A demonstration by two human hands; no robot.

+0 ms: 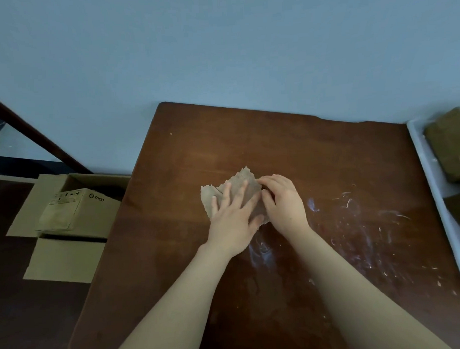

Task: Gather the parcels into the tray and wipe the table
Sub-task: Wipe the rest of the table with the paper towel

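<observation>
A frayed beige cloth (238, 182) lies on the dark brown wooden table (288, 146), near its middle. My left hand (233, 221) presses flat on the cloth with fingers spread. My right hand (283, 201) pinches the cloth's right edge with curled fingers. White smears and crumbs (355, 222) mark the table to the right of my hands. At the right edge stands a white tray (432, 183) with brown parcels (449, 143) in it, partly cut off by the frame.
A pale blue wall runs behind the table. On the floor to the left, an open cardboard box (66, 232) holds a smaller printed box (76, 208). A dark slanted rail (37, 134) stands at the far left.
</observation>
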